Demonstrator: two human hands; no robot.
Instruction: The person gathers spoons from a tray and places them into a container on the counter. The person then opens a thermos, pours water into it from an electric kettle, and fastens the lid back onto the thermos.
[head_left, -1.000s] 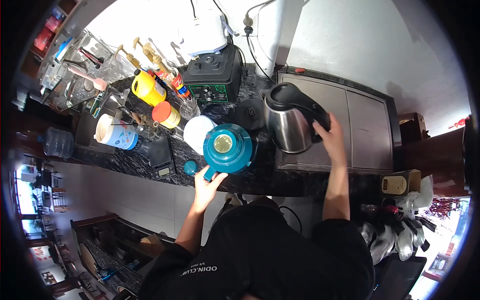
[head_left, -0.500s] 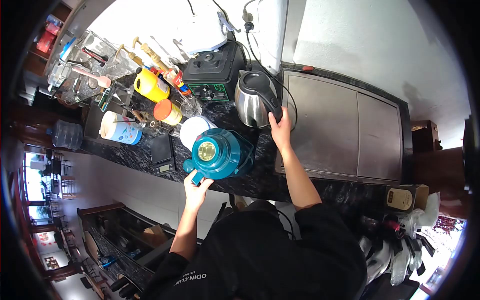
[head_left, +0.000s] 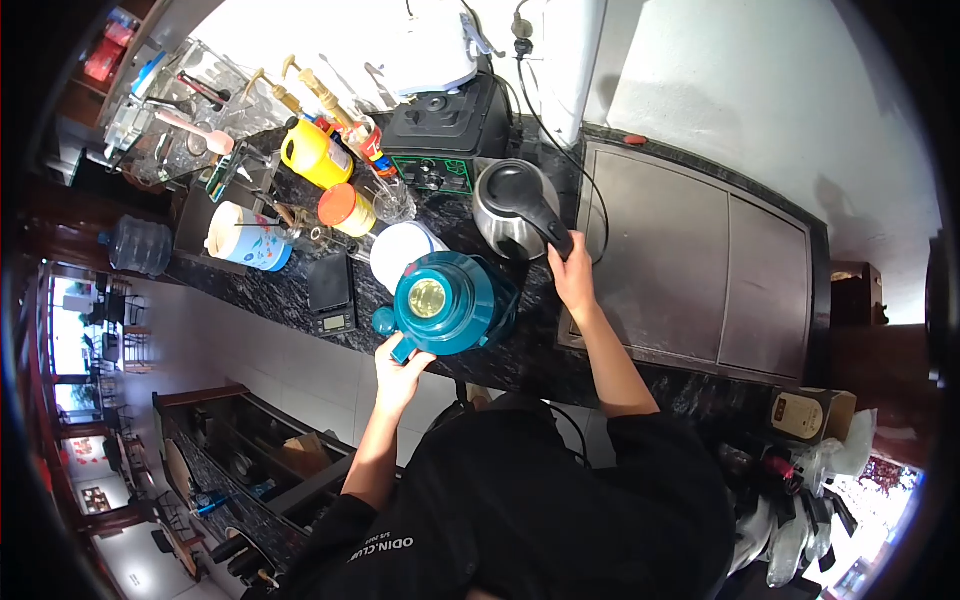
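My right hand (head_left: 573, 272) is closed round the black handle of a stainless steel electric kettle (head_left: 497, 226) with a black lid. To its left, near the counter's front edge, stands a teal thermos flask (head_left: 462, 322) with an uncovered round mouth facing up. My left hand (head_left: 398, 372) grips the thermos by its side handle, thumb and fingers on it. A small teal cap (head_left: 384, 320) sits beside the thermos. A gap separates kettle and thermos. Whether the kettle's base touches the counter, I cannot tell.
Behind the thermos is a white round container (head_left: 402, 250). A black scale (head_left: 331, 292), a red-lidded jar (head_left: 343, 210), a yellow bottle (head_left: 316, 155) and a blue-white tub (head_left: 248, 238) stand leftward. A black appliance base (head_left: 440, 130) is behind. Steel panels (head_left: 655, 260) lie right; a cord hangs over them.
The kettle has shifted slightly toward me and the thermos, with my right hand on its handle. The whole view has moved a little. My left hand keeps its hold on the thermos.
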